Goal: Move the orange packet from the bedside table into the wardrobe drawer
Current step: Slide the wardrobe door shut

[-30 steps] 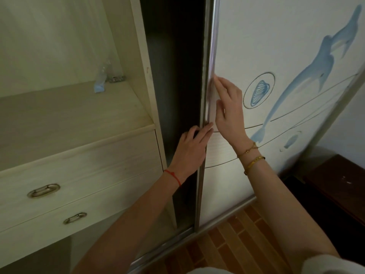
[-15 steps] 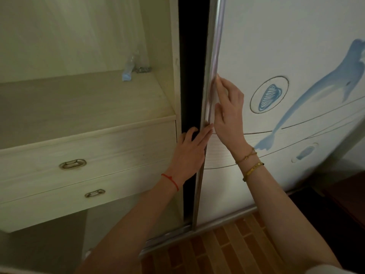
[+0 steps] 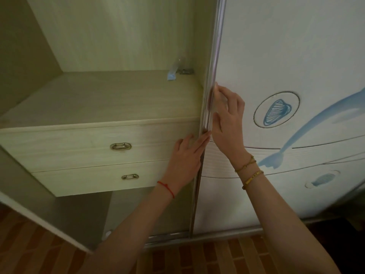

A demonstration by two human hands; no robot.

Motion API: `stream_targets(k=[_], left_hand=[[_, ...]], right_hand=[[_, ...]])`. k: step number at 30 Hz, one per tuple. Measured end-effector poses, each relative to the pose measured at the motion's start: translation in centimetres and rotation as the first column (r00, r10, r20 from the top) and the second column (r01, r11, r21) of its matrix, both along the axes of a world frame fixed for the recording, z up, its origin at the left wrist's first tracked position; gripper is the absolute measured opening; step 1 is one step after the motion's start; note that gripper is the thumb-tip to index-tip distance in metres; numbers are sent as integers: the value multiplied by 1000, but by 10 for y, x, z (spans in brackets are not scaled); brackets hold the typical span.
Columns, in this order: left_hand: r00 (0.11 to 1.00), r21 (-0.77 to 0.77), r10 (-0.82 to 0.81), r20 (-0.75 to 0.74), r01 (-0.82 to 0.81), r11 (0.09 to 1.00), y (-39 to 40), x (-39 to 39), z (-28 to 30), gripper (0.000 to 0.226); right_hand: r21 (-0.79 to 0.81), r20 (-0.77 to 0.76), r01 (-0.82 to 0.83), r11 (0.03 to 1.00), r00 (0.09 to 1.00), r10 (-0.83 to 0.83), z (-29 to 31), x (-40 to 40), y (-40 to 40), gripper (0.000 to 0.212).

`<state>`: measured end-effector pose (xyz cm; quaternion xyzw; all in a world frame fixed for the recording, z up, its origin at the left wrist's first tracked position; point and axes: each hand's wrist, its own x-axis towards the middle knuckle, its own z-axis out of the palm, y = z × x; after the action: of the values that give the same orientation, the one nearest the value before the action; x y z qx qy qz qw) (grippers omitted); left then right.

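- The step in hand, as I judge it, is sliding the wardrobe door (image 3: 286, 56) aside so the drawers can be reached; the orange packet is nowhere in view, so neither hand carries it.
- The right hand (image 3: 227, 119), at about 3 o'clock from centre, lies on the door panel with fingers flat and loosely spread along its metal edge strip (image 3: 212, 76), pinching nothing.
- The left hand (image 3: 187, 157), at 5 o'clock of the right, has fingers straight and pressed together against the same edge, with no grip closed on anything.
- To do it well, push with both palms evenly and level, so the door runs true on the bottom track (image 3: 167, 237) without twisting.
- Keep fingertips off the gap between edge strip and cabinet.
- The upper drawer (image 3: 79, 147) and lower drawer (image 3: 88, 177), at 9 o'clock of the left hand, stand shut, handles exposed; the shelf (image 3: 98, 99) above holds a small plastic bag (image 3: 173, 71).
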<state>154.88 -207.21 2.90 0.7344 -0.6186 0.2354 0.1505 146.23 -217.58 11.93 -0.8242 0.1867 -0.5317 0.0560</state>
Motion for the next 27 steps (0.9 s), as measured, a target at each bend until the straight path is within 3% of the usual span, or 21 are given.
stream_targets(k=[11, 27], left_hand=[[999, 74, 40, 15, -41, 996, 78, 62, 4, 69], [998, 66, 70, 4, -70, 995, 194, 164, 0, 72]], right_hand=[[11, -25, 6, 1000, 1000, -6, 0, 66, 74, 64], [-24, -66, 5, 1000, 998, -6, 1, 167, 188, 67]])
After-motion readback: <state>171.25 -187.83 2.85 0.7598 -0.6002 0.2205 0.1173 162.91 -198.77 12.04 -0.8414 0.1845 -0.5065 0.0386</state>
